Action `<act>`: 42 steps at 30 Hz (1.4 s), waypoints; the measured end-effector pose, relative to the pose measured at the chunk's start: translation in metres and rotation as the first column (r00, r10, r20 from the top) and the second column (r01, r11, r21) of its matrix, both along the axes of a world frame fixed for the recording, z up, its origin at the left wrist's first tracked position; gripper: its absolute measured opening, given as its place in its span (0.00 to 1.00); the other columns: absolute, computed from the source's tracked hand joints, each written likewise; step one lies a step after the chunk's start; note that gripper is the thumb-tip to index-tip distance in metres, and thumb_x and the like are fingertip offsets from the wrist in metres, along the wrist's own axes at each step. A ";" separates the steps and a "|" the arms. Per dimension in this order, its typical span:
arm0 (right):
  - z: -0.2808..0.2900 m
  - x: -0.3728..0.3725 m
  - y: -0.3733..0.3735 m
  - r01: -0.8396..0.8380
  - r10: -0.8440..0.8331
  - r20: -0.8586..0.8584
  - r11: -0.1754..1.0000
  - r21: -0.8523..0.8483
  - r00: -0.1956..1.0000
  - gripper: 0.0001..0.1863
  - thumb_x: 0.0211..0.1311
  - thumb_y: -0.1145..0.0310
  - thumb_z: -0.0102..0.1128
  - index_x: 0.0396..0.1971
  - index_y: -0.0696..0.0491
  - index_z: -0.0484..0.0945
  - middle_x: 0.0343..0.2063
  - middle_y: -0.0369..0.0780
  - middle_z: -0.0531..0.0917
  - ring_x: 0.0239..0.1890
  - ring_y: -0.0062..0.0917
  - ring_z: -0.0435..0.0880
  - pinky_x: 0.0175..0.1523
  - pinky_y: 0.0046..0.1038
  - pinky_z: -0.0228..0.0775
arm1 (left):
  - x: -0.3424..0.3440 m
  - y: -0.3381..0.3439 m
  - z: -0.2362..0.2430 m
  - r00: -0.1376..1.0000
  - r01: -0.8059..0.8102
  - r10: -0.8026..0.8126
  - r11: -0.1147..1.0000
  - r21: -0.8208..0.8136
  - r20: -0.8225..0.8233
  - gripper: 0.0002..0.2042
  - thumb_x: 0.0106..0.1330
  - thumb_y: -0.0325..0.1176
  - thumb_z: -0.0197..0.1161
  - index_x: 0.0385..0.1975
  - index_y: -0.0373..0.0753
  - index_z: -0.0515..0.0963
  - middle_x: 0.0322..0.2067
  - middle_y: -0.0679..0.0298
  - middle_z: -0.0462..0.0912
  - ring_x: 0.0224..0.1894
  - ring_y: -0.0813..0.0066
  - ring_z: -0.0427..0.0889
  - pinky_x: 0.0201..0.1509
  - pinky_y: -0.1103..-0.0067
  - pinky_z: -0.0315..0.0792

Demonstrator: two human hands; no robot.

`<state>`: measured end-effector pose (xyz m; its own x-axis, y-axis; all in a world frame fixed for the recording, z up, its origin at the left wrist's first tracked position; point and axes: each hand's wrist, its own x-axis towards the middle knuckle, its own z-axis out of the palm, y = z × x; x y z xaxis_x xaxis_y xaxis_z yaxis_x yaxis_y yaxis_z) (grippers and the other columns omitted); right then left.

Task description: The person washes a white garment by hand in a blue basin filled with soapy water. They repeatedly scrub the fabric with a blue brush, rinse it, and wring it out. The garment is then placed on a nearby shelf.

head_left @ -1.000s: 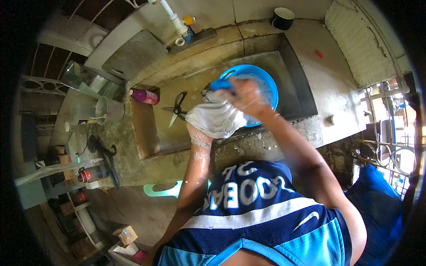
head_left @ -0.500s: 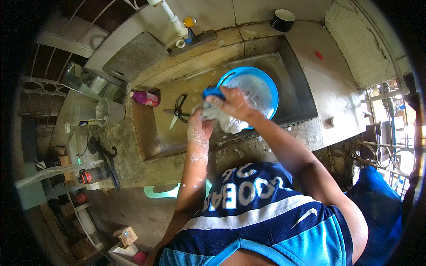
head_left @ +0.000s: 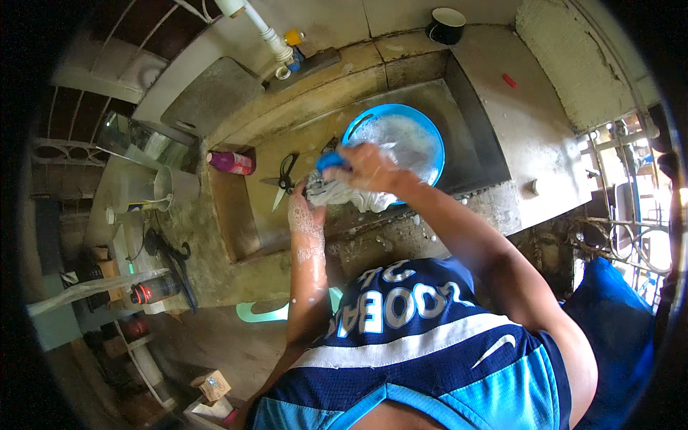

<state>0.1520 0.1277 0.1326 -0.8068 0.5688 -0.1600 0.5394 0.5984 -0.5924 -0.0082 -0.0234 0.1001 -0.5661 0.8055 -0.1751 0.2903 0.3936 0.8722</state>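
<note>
My right hand (head_left: 367,168) grips a blue scrub brush (head_left: 329,160) and presses it onto a wet white-grey cloth (head_left: 342,195). The cloth lies bunched on the floor of a concrete wash sink (head_left: 265,236), just left of a blue plastic basin (head_left: 432,137) filled with soapy water. My left hand (head_left: 304,212), covered in suds, holds the cloth's left end against the concrete. My shirt is blue with white lettering.
Black-handled scissors (head_left: 283,179) lie in the sink left of the cloth, and a pink bottle (head_left: 231,163) lies on the ledge. A white pipe (head_left: 264,29) and tap stand at the back, a black cup (head_left: 446,24) at the far corner. A blue bag (head_left: 609,315) sits at right.
The cloth has come out of the basin and down to the left onto the sink floor. Both hands followed it, the right one carrying the brush.
</note>
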 end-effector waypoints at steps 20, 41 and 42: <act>-0.033 0.052 0.041 0.478 -0.611 -0.216 0.754 -0.450 0.762 0.40 0.58 0.31 0.62 0.44 0.58 0.82 0.39 0.55 0.86 0.44 0.45 0.86 0.53 0.44 0.74 | -0.046 -0.020 -0.036 0.756 -0.361 0.126 0.899 0.248 0.643 0.15 0.74 0.34 0.59 0.56 0.36 0.76 0.53 0.56 0.83 0.56 0.62 0.81 0.63 0.64 0.75; -0.054 0.006 -0.002 -0.018 0.018 0.000 0.999 0.038 1.000 0.40 0.64 0.30 0.50 0.48 0.55 0.83 0.42 0.56 0.85 0.46 0.51 0.85 0.55 0.49 0.76 | -0.031 0.001 0.002 0.289 -0.534 0.179 0.845 0.003 0.941 0.15 0.75 0.44 0.55 0.47 0.39 0.77 0.48 0.56 0.83 0.54 0.61 0.81 0.60 0.62 0.77; -0.091 0.025 0.029 -0.034 0.019 0.072 0.977 0.211 0.997 0.39 0.64 0.30 0.51 0.48 0.55 0.83 0.42 0.56 0.85 0.46 0.51 0.85 0.55 0.49 0.77 | -0.020 0.004 0.011 0.387 -0.489 0.210 0.873 0.006 0.898 0.15 0.73 0.44 0.59 0.46 0.38 0.77 0.45 0.57 0.83 0.52 0.62 0.81 0.59 0.63 0.77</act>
